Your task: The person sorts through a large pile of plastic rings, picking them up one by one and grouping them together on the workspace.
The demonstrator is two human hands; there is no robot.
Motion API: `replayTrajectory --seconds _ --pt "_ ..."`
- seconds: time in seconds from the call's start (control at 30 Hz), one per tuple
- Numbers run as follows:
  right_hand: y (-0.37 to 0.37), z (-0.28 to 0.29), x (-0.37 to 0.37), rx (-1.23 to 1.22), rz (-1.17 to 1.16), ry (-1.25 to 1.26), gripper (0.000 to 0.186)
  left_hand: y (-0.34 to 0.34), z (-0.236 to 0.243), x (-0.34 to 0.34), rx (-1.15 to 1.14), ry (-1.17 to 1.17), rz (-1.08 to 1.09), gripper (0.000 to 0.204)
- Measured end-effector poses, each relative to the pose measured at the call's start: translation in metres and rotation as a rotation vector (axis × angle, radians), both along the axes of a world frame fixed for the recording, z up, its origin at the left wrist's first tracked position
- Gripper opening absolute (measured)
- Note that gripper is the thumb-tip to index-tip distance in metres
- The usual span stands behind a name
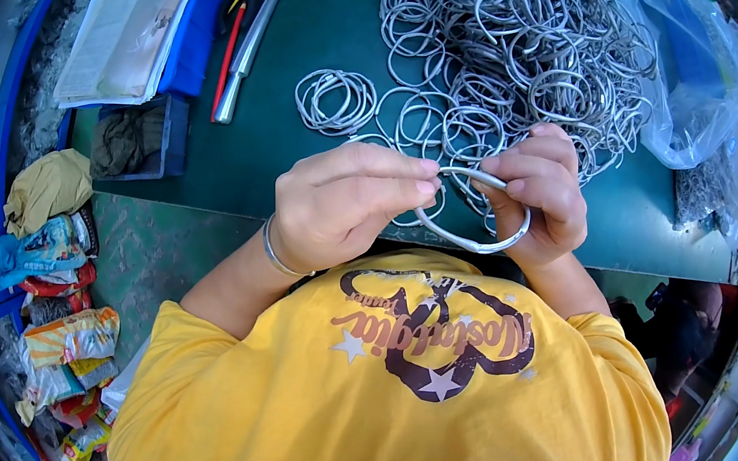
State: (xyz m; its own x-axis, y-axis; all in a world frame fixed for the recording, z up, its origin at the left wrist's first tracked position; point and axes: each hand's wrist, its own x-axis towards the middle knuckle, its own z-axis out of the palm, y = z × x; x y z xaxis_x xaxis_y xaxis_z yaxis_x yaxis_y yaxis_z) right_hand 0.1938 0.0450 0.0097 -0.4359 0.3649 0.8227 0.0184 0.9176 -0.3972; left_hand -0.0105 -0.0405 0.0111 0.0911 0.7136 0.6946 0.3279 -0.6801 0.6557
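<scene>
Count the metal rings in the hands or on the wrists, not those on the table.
2: one silvery ring is held between the left hand and the right hand; the other, a bangle, circles the left wrist. More could be hidden from this view.

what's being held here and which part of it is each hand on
A silver metal ring: the left grip pinches its upper-left part at the fingertips; the right grip holds its right side.

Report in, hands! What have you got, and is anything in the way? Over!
Left hand: pinching silver ring. Right hand: gripping same ring. Tangled ring pile on green table beyond, seemingly not blocking the hands.
</scene>
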Motion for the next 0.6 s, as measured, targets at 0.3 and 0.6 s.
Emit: replayTrajectory --seconds 0.3,0.6 --pt "-0.013 -0.005 -0.014 -0.549 0.146 0.183 0.03 0.001 0.0 0.003 -0.026 -0.013 0.019 0.019" --pt "0.001 -0.009 -0.016 -0.341 0.041 -0.091 0.021 0.012 -0.03 0.01 -0.4 -0.264 0.011 0.011"
